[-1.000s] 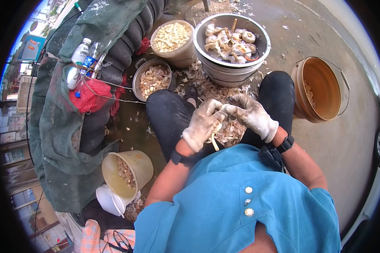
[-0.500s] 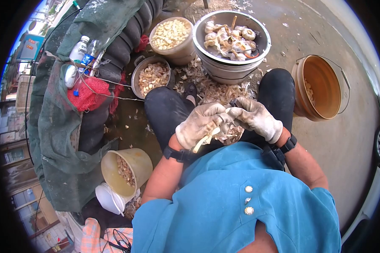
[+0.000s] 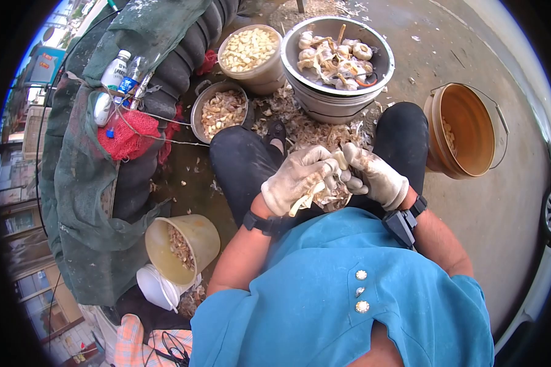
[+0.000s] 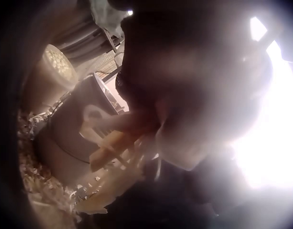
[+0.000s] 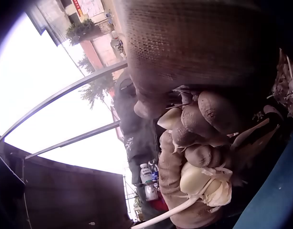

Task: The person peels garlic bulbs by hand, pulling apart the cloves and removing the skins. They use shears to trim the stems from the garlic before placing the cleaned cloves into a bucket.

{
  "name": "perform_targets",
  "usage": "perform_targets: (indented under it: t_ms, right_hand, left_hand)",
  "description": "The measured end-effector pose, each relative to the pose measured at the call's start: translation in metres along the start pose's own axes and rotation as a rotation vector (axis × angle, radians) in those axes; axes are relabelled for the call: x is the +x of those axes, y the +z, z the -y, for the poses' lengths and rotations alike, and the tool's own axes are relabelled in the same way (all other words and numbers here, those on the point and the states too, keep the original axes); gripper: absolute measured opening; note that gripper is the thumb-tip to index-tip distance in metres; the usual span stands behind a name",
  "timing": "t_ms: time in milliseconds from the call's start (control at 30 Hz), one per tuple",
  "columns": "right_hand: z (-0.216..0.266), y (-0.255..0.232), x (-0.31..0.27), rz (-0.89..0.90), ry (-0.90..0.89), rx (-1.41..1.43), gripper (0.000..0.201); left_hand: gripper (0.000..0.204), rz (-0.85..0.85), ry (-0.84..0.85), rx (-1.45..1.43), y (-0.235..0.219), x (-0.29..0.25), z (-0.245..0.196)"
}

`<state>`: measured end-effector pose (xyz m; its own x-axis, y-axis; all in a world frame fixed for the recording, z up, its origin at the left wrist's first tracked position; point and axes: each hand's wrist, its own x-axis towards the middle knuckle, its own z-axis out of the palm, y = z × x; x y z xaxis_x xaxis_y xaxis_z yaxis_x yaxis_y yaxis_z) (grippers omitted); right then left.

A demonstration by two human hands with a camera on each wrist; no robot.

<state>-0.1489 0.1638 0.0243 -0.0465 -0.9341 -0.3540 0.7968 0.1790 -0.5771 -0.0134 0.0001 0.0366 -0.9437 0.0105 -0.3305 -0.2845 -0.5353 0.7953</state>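
Observation:
In the head view both hands wear soiled pale gloves and meet over the lap. My left hand (image 3: 299,179) holds a partly broken garlic bulb, its pale stem (image 3: 306,200) sticking out below the palm. The right wrist view shows that garlic bulb (image 5: 203,185), with bared white cloves and loose skin, against the left hand's fingers. A garlic clove (image 3: 341,160) shows between the two hands' fingertips, and my right hand (image 3: 378,176) pinches at it with thumb and bent fingers. The left wrist view is dark and blurred, with the left hand hiding much of it.
Ahead stands a bucket topped by a metal basin (image 3: 382,76) of garlic bulbs. Left of it are a tub (image 3: 260,81) of peeled cloves and a pot (image 3: 196,125) of cloves. An orange-brown bucket (image 3: 471,134) stands right; a tilted yellowish bucket (image 3: 205,241) is at left.
The right thumb has lifted and the fingertips have parted a little, so a pale clove shows between the hands. The left hand has turned, swinging the garlic stem slightly.

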Motion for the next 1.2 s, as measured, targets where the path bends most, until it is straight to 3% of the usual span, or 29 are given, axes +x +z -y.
perform_targets:
  t_ms: [100, 167, 267, 433, 500, 633, 700, 767, 833, 933, 967, 1033, 1067, 1100, 1200]
  right_hand:
    - [0.007, 0.001, -0.001, -0.019, 0.001, -0.038, 0.026]
    - [0.009, -0.002, -0.003, -0.034, 0.044, 0.006, 0.026]
    - [0.002, -0.014, -0.003, 0.08, 0.126, 0.256, 0.023]
    - [-0.009, -0.046, 0.006, 0.094, 0.238, 0.556, 0.027]
    - [-0.009, -0.052, 0.008, 0.28, 0.256, 0.86, 0.032]
    - [0.003, -0.05, -0.005, 0.132, 0.23, 0.817, 0.037]
    - [0.014, -0.054, -0.012, 0.11, 0.198, 0.775, 0.035]
    - [0.034, -0.057, -0.03, -0.06, 0.043, 0.697, 0.032]
    - [0.059, -0.074, -0.053, -0.058, -0.176, 0.711, 0.031]
    - [0.082, -0.118, -0.091, -0.172, -0.768, 0.804, 0.049]
    - [0.084, -0.128, -0.097, -0.374, -0.944, 0.81, 0.048]
    - [0.086, -0.135, -0.102, -0.528, -0.913, 0.887, 0.044]
    - [0.079, -0.137, -0.1, -0.434, -0.852, 0.838, 0.04]
    - [0.07, -0.123, -0.091, -0.342, -0.79, 0.789, 0.037]
    - [0.051, -0.048, -0.058, -0.482, -0.423, 0.419, 0.03]
  left_hand:
    - [0.023, -0.037, 0.023, 0.075, 0.001, 0.001, 0.001]
    - [0.023, 0.071, 0.005, 0.003, -0.003, 0.002, 0.004]
    - [0.024, 0.073, -0.025, -0.04, 0.009, 0.002, -0.002]
    - [0.024, 0.092, 0.05, -0.085, 0.007, 0.001, -0.002]
    - [0.024, 0.092, 0.069, -0.145, 0.008, 0.001, -0.002]
    - [0.02, -0.035, 0.183, -0.174, 0.007, 0.009, 0.005]
    - [0.021, -0.195, 0.143, 0.026, 0.009, 0.005, -0.001]
    - [0.025, -0.191, 0.163, 0.044, 0.006, 0.008, 0.003]
    - [0.025, -0.21, 0.19, -0.014, 0.006, 0.011, 0.005]
    - [0.028, -0.216, 0.203, -0.056, 0.007, 0.017, 0.006]
    - [0.028, -0.217, 0.227, -0.102, 0.008, 0.02, 0.008]
    - [0.029, -0.212, 0.243, -0.145, 0.006, 0.027, 0.016]
    - [0.029, -0.211, 0.259, -0.188, 0.005, 0.029, 0.019]
    - [0.029, -0.212, 0.258, -0.188, 0.005, 0.031, 0.02]
    - [0.028, -0.18, 0.231, -0.271, 0.004, 0.035, 0.022]
